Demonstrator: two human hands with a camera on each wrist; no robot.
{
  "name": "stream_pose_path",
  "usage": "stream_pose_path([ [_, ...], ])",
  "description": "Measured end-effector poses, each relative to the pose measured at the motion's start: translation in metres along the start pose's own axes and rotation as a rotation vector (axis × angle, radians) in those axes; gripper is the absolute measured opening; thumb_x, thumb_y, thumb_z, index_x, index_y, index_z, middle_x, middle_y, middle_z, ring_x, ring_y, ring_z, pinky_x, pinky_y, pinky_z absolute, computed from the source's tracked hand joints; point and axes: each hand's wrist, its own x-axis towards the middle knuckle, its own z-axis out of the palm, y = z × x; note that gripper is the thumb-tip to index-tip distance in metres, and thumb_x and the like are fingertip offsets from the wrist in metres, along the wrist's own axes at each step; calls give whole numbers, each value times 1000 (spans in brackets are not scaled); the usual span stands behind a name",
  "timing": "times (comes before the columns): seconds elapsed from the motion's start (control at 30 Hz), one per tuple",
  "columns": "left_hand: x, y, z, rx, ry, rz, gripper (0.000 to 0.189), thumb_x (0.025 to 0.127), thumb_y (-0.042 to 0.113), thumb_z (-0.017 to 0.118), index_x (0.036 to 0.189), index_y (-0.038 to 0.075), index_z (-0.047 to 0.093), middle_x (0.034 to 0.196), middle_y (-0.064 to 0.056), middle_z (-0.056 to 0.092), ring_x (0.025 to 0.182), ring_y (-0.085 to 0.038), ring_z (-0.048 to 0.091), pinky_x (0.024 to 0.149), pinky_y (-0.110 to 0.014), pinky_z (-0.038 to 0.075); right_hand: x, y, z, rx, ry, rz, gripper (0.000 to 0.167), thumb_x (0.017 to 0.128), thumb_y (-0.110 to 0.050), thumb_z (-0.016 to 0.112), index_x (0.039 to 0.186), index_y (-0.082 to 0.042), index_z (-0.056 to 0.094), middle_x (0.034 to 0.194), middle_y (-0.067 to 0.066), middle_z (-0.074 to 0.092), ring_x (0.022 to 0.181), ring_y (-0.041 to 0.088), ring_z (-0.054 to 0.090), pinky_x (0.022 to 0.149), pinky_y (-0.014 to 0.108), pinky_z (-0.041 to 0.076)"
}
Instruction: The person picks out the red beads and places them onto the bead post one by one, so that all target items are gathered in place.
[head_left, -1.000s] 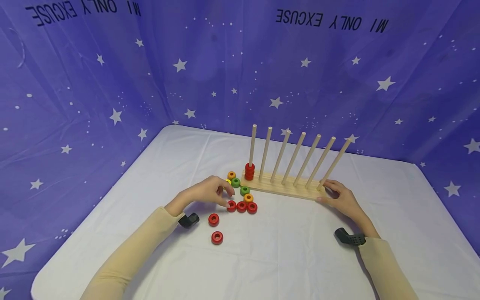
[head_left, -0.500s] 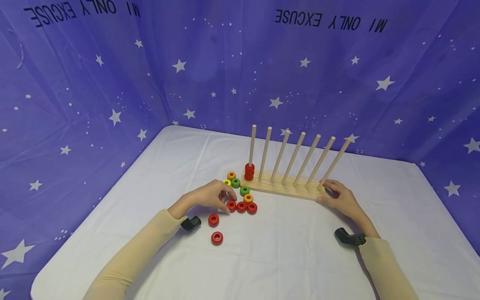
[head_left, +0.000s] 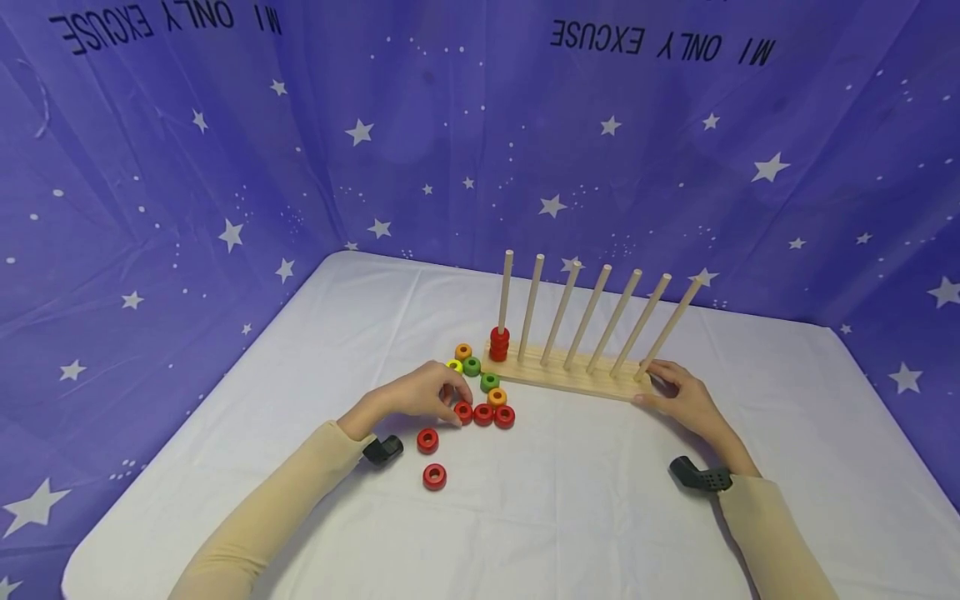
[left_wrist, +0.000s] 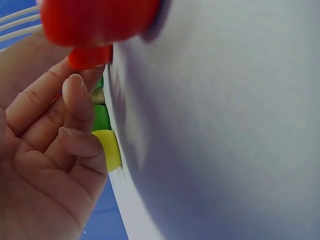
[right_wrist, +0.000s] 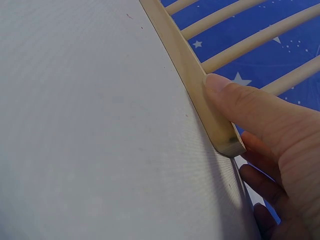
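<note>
My left hand pinches a red bead, the leftmost of a row of three, between thumb and index finger at table height. In the left wrist view that bead shows at the fingertips, and the other fingers curl loosely. My right hand grips the right end of a wooden peg rack. Its thumb lies on the front edge of the base, fingers behind the end. Red beads are stacked on the rack's leftmost peg; the other pegs are bare.
Two loose red beads, one nearer and one farther, lie by the left wrist. Orange, green and yellow beads lie at the rack's left end. A starry blue curtain stands behind the white table.
My left hand has come slightly down and toward me, from above the beads to the leftmost red bead of the row. My right hand and the peg rack have stayed in place.
</note>
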Motion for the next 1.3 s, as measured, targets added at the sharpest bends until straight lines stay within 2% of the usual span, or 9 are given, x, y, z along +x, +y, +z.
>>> stream_pose_path([
  [0.37,1,3,-5,74,22,12,23,74,17,78,95,9,72,81,0,68,63,-4,50,58,-16,42,2,-2,-1,-14,1,-6,71,77,-32,75,133,4,48,138,28,43,129,48,37,104,58,34],
  [0.57,3,8,-17,108,57,10,23,75,17,77,96,9,72,86,-1,69,64,-4,50,58,-16,42,3,-1,-2,-24,2,-3,72,78,-32,74,133,4,48,139,28,42,129,48,36,104,58,33],
  [0.7,4,13,-27,135,82,54,24,77,15,76,98,7,72,92,-4,71,66,-4,51,59,-17,43,2,0,0,-21,6,-1,72,77,-32,75,134,4,47,138,27,43,129,47,37,104,58,33],
  [0.8,6,16,-32,150,93,79,24,77,16,76,98,6,72,91,-5,71,65,-4,50,60,-18,42,2,2,1,-18,4,3,73,77,-33,75,133,4,47,138,27,43,130,47,37,104,58,33],
  [0.93,9,19,-37,154,106,92,23,76,16,76,97,6,72,91,-5,72,66,-5,51,62,-18,43,1,2,2,-14,-7,13,73,78,-34,74,134,5,47,139,27,42,130,47,36,105,58,33],
  [1.3,14,34,-54,188,157,97,23,78,13,74,100,6,72,94,-7,72,68,-8,51,62,-19,42,-1,-2,1,6,-1,7,71,78,-31,74,133,5,48,138,27,42,130,47,37,105,57,33],
])
